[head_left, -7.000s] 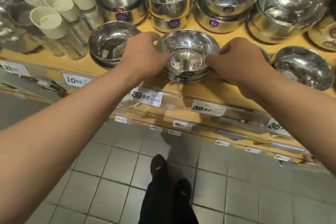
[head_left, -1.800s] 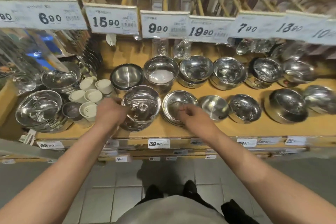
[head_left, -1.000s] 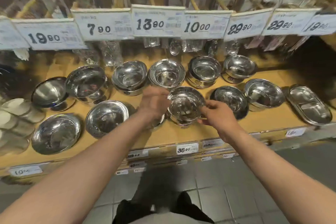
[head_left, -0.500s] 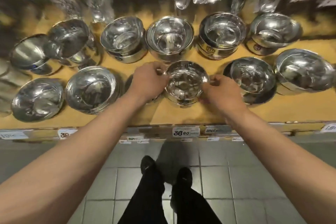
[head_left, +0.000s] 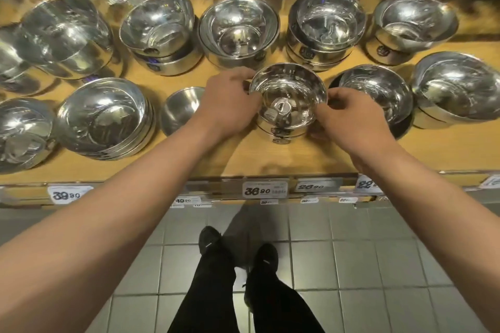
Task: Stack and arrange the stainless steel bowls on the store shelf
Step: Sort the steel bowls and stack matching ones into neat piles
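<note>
A stack of shiny round stainless steel bowls is gripped at its rim between left hand and right hand. A small steel bowl is seen just left of the left hand.

Bowl stack: polished steel, mirror-bright inside, smooth rim; small paper or foil labels on the outer walls. Neighbouring bowls: same glossy metal, strong reflections. Small bowl: steel, duller brushed look outside. Shelf: wood-look board, yellow-brown, smooth, low sheen. Price tags: white printed paper behind clear plastic strip. Floor: grey tiles, matt. Trousers: black cloth, matt.
</note>
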Demonstrator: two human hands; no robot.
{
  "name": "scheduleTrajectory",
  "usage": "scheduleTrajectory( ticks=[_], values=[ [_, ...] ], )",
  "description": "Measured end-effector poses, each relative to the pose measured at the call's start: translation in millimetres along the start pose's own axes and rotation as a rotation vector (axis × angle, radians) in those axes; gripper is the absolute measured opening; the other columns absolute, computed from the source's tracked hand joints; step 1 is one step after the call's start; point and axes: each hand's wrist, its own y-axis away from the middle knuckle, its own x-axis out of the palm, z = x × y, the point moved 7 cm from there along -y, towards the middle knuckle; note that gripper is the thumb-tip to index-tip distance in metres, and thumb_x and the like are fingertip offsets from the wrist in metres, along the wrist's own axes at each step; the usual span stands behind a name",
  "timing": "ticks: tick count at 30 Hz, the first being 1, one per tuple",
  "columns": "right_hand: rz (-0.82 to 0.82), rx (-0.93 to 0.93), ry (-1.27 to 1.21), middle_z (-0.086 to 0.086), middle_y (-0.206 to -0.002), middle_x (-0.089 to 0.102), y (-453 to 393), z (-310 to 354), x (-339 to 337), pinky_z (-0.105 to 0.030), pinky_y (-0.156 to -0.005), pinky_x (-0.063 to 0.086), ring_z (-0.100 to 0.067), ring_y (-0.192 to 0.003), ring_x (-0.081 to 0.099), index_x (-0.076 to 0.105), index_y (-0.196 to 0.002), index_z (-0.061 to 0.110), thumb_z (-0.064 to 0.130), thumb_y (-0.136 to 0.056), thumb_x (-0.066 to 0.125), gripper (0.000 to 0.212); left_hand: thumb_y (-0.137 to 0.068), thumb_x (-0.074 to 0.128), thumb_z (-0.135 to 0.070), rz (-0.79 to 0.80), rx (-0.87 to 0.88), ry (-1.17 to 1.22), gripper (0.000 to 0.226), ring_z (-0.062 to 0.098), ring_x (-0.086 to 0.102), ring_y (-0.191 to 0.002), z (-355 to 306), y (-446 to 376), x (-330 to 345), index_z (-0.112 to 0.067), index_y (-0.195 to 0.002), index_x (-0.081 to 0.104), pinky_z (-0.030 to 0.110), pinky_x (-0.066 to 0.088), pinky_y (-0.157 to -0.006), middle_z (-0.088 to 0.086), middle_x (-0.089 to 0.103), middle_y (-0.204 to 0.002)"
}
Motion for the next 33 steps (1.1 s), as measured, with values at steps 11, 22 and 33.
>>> scheduleTrajectory(
  ticks=[11,22,33],
  values=[
    [0.014,-0.084,0.136,-0.002,-0.090,0.077,-16.1,17.8,-6.7,-0.047,-0.088,0.059,-0.025,-0.088,0.073,0.078,-0.106,0.021,0.021,-0.088,0.068,0.021,-0.095,0.066,-0.023,-0.067,-0.124,0.018,0.018,0.023,0.068,-0.092,5.1,11.1,-0.2,-0.018,-0.109,0.075,0.035,0.055,-0.083,0.003,0.075,-0.097],
    [0.018,-0.132,0.127,-0.002,-0.081,0.075,-12.3,17.5,-5.2,-0.048,-0.085,0.060,-0.025,-0.081,0.073,0.078,-0.101,0.018,0.020,-0.089,0.066,0.017,-0.094,0.068,-0.024,-0.063,-0.211,0.133,0.015,0.023,0.072,-0.090,14.6,12.8,3.9,-0.023,-0.107,0.072,0.040,0.058,-0.089,0.000,0.075,-0.095],
    [-0.025,-0.206,0.211,0.012,-0.062,0.058,-9.4,21.1,-5.5,-0.013,-0.060,0.043,-0.004,-0.063,0.059,0.069,-0.081,0.024,0.021,-0.090,0.063,0.012,-0.094,0.066,-0.017,-0.054,-0.204,0.232,0.019,0.029,0.076,-0.085,19.2,6.9,3.6,-0.026,-0.107,0.077,0.044,0.061,-0.088,0.008,0.078,-0.091]
  ],
)
